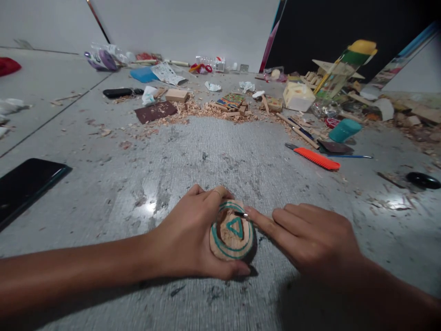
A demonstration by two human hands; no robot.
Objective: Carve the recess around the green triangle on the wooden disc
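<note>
My left hand (195, 230) is wrapped around the left side of a round wooden disc (227, 253), its thumb along the near edge and its fingers at the far edge. Teal rings run around the disc's rim, and a teal triangle outline (235, 227) marks its middle. Around the triangle the wood looks hollowed, with brown patches along the edge. From the right, my right hand (306, 234) grips a thin paintbrush (244, 215) with a shiny metal collar. Its dark tip is over the disc's upper part; the handle is mostly hidden under the fingers.
Wood shavings (203, 110) lie scattered beyond the disc, with a brown sandpaper piece (155, 112) and a wood block (177, 95). An orange cutter (317, 157) and a teal bottle (345, 130) lie to the right. A black phone (29, 188) rests at left.
</note>
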